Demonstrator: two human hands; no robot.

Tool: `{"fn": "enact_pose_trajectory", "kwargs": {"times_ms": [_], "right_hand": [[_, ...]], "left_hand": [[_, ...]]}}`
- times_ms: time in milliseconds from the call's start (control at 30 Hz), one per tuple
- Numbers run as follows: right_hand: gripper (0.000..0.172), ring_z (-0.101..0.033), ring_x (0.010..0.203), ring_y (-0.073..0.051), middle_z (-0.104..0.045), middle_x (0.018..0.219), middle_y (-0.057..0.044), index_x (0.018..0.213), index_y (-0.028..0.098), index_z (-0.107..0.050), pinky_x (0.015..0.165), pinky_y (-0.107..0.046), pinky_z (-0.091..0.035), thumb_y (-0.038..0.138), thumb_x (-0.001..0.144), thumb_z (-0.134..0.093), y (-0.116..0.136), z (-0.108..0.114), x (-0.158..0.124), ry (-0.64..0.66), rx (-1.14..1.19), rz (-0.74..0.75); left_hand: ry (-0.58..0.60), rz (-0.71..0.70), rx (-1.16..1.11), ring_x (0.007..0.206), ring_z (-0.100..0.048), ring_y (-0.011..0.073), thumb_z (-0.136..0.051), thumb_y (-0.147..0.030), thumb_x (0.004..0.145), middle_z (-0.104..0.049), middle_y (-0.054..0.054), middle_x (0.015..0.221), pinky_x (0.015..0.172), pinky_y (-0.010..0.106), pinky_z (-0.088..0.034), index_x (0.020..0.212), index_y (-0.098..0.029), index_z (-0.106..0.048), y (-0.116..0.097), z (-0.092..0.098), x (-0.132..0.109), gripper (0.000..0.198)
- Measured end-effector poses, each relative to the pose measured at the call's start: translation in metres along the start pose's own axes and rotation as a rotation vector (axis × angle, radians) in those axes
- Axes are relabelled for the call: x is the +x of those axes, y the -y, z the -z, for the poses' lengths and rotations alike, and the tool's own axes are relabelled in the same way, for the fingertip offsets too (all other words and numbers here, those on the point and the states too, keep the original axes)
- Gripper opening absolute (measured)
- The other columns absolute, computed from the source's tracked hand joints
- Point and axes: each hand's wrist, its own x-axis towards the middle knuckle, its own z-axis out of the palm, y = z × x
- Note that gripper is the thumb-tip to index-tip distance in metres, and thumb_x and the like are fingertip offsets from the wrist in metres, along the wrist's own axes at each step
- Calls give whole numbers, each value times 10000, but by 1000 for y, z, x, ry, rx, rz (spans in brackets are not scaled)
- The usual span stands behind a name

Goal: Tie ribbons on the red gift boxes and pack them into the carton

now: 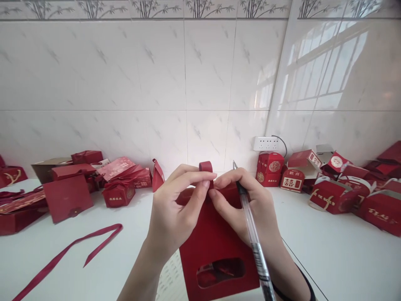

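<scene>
Ribbon loop [206, 167] and pen [257, 251] in fingers [191, 177], "歡喜" over "囍" on a box [292, 183]

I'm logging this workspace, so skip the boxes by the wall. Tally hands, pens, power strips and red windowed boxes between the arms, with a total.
Hands: 2 (left hand, right hand)
Pen: 1
Power strip: 1
Red windowed box: 1
Total: 5

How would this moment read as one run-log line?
left hand: pinching red loop | right hand: holding pen, beside loop | between hands: red box with window opening | table, left: loose ribbon
</scene>
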Motion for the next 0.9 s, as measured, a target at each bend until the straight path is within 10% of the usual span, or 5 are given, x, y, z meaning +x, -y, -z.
{"fn": "enact_pose_trajectory", "kwargs": {"times_ms": [433,667,900], "right_hand": [[95,-531,579,-95,-576,707,40,752,219,-522,480,-189,-427,146,749,-582,9,10,0,43,-17,-5],[102,-551,607,-100,-595,743,38,782,227,-530,496,-192,-440,145,761,-587,13,6,-3,24,5,41],[123,-582,685,-115,-604,760,36,773,226,-506,531,-195,-454,122,761,-571,12,6,-2,36,30,46]], "left_hand": [[222,56,-114,931,-598,164,-498,-25,734,-587,53,1032,738,239,-572,1119,-256,-628,-12,11,-2,467],[60,-19,-4,731,-587,101,-575,-154,814,-613,7,838,557,167,-527,900,-216,-650,-9,6,-3,130],[-40,-127,5,712,-562,75,-578,-82,801,-599,-8,817,438,113,-451,903,-236,-682,-8,2,-4,212]]}}
